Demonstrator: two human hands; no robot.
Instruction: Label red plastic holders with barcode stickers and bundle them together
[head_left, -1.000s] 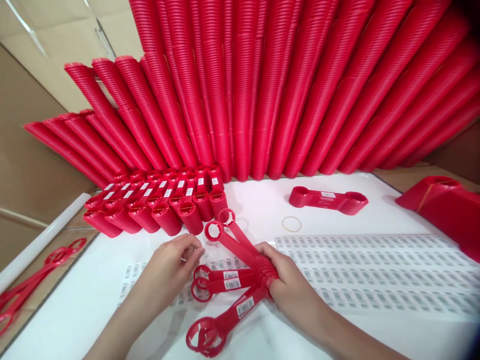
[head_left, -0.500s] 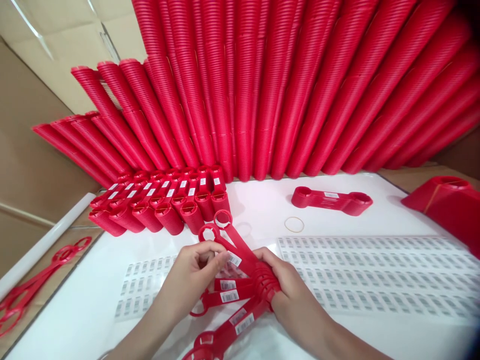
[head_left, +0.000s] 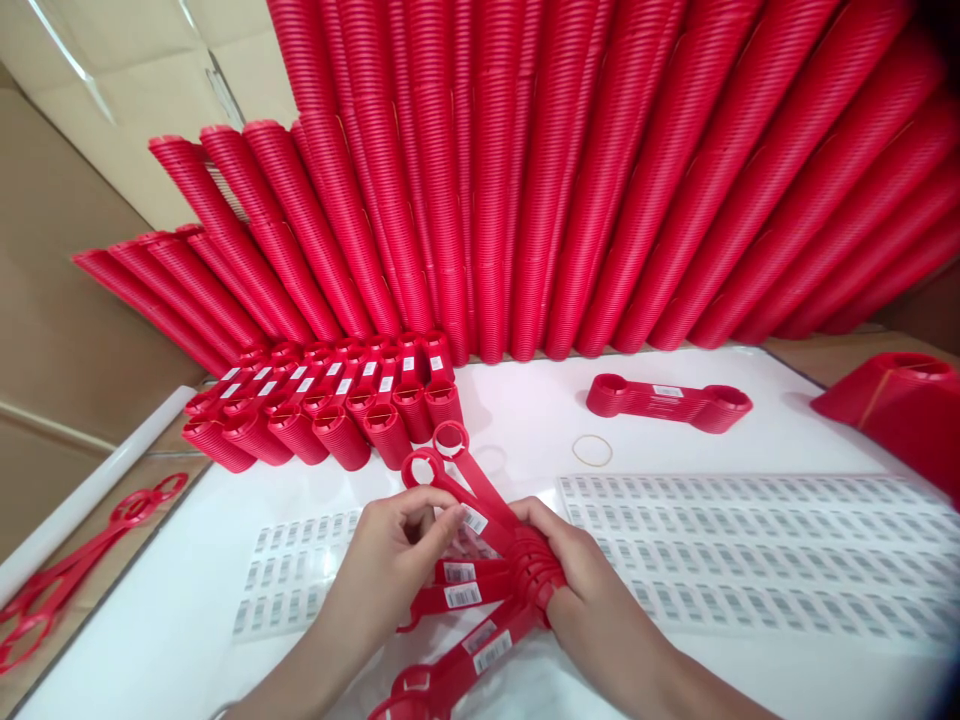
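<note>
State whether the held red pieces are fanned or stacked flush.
Fanned: the red pieces spread at differing angles from the right hand.

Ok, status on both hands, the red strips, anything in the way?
Right hand gripping fanned red plastic ring-ended strips. Left hand: fingers at white rectangular barcode label on one strip. Left hand partly blocks view of some strips.

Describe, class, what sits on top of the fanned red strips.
White labels show on the strips. The left hand covers part of some; the right hand hides some gathered ends. Anything there cannot be seen.
</note>
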